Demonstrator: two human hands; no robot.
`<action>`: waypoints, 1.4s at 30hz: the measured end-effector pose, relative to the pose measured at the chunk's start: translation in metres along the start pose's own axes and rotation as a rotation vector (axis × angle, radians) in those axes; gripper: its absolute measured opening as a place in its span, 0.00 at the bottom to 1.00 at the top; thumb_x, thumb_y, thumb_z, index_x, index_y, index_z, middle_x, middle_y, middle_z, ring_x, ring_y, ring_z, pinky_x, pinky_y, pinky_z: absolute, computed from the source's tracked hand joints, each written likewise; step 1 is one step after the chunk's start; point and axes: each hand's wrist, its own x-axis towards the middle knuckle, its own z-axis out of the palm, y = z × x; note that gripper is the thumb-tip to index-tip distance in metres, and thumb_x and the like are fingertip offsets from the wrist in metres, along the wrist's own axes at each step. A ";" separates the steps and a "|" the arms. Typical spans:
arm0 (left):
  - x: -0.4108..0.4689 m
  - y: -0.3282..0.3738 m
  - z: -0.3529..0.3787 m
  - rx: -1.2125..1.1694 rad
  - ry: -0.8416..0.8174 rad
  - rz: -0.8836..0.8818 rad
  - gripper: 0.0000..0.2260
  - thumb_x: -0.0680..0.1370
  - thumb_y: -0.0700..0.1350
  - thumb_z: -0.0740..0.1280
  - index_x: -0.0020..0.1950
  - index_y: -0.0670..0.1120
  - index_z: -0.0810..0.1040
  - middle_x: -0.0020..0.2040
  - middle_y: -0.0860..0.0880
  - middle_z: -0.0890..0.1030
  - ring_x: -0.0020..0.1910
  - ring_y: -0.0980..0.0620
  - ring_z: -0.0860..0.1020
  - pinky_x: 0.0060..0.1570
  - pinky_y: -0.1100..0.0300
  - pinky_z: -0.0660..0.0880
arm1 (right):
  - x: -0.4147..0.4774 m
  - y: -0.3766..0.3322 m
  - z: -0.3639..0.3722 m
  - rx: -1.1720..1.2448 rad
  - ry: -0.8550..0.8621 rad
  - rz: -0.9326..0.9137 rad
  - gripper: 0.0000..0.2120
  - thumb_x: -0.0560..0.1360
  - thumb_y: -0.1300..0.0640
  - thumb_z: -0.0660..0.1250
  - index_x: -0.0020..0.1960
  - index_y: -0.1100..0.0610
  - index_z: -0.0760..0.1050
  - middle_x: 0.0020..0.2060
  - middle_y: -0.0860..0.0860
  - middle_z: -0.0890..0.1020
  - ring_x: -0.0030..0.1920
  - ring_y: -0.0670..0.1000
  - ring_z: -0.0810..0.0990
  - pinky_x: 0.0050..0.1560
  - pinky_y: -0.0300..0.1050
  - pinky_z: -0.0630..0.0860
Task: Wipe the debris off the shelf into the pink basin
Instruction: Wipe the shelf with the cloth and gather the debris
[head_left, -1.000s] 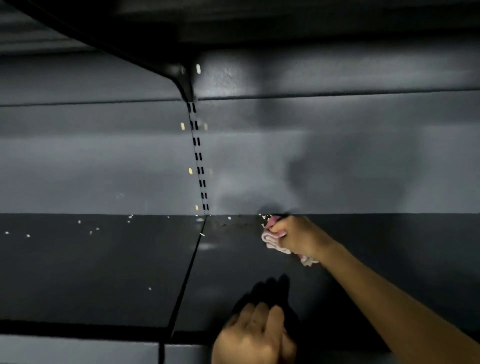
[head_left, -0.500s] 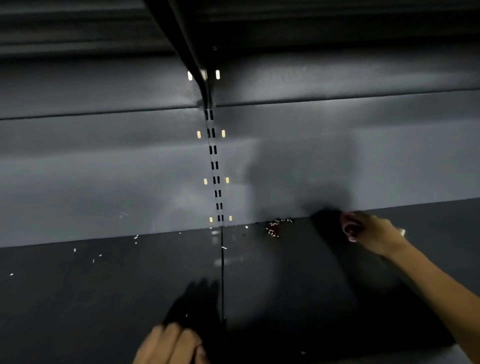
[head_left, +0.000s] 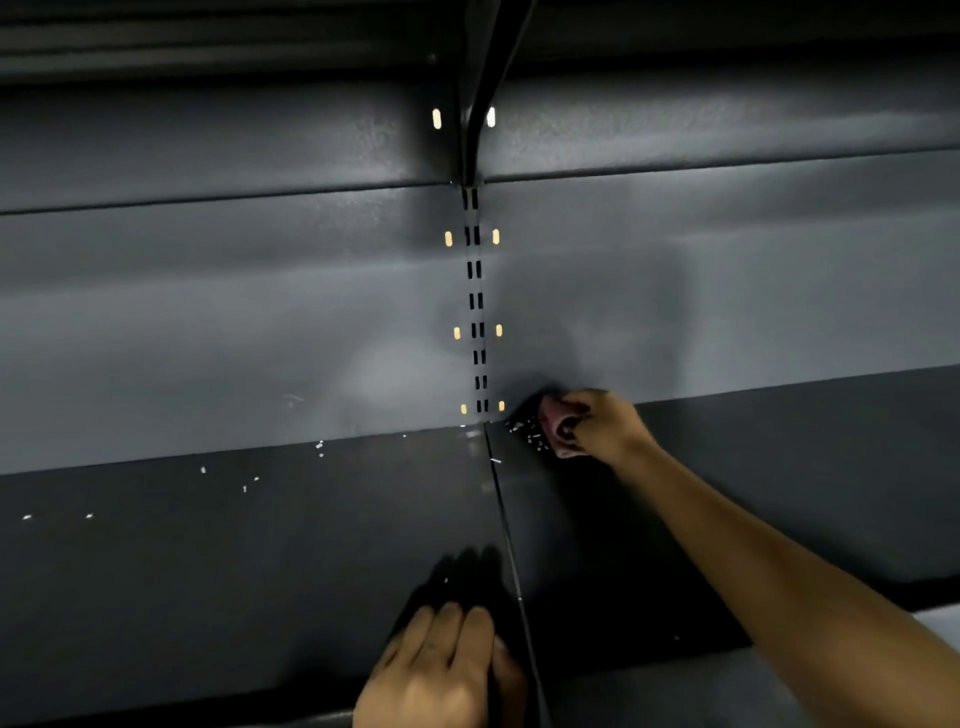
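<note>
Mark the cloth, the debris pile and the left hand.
cloth (head_left: 551, 421): head view, pink fold beside the fingers.
debris pile (head_left: 530, 439): head view, white flecks left of cloth.
left hand (head_left: 441, 675): head view, back of hand.

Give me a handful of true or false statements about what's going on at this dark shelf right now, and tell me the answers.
1. The right hand grips a pink cloth at the back of the shelf. True.
2. The pink basin stands on the shelf beside the cloth. False: no basin is in view.
3. White debris lies scattered on the panel left of the seam. True.
4. The left hand holds a brush. False: its fingers lie flat near the shelf's front edge, with nothing visible in them.
5. The cloth is at the far right end of the shelf. False: it is just right of the seam, under the slotted upright.
</note>
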 end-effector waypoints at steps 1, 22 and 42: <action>0.000 -0.001 0.000 0.003 0.020 0.005 0.13 0.68 0.46 0.58 0.35 0.47 0.82 0.38 0.49 0.84 0.37 0.52 0.83 0.31 0.67 0.74 | -0.002 0.004 -0.011 0.063 0.039 0.002 0.19 0.70 0.67 0.64 0.59 0.55 0.77 0.49 0.56 0.82 0.52 0.55 0.79 0.51 0.40 0.72; -0.004 -0.004 0.008 0.062 0.162 0.066 0.09 0.66 0.49 0.60 0.28 0.48 0.74 0.26 0.49 0.73 0.25 0.49 0.74 0.35 0.64 0.67 | 0.001 -0.030 0.011 -0.209 -0.185 0.002 0.19 0.72 0.60 0.61 0.62 0.52 0.74 0.52 0.59 0.81 0.41 0.57 0.80 0.42 0.43 0.78; -0.005 0.000 0.008 0.050 0.239 0.030 0.09 0.68 0.44 0.60 0.28 0.48 0.73 0.26 0.48 0.73 0.25 0.48 0.73 0.28 0.65 0.73 | -0.027 0.028 -0.063 -0.351 -0.138 0.107 0.10 0.72 0.58 0.65 0.52 0.56 0.79 0.43 0.57 0.84 0.36 0.50 0.81 0.35 0.37 0.71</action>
